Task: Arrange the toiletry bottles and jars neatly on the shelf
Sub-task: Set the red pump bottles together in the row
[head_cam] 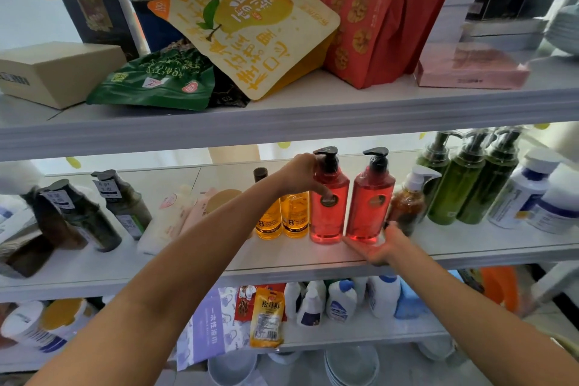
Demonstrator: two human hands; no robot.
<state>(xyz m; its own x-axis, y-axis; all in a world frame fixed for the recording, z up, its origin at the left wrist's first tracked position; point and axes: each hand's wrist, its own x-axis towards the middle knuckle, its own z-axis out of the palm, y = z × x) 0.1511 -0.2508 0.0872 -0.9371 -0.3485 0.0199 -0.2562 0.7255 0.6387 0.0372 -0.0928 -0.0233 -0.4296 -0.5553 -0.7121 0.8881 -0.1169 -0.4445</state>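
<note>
Head view. On the middle shelf (470,247), near its front edge, we see two red pump bottles standing upright just beside each other. Our left hand (302,175) holds the left red bottle (329,213) at its shoulder below the black pump, fingers curled round it and one fingertip reaching down to the round label. Our right hand (380,246) lies palm up at the front edge of the shelf, fingers straight and spread only slightly, at the foot of the right red bottle (369,207), with the thumb by its lower right side; it grips nothing. Two amber bottles (294,216) stand touching the left red bottle on its left. A brown pump bottle (407,200) and green pump bottles (470,185) stand to the right.
</note>
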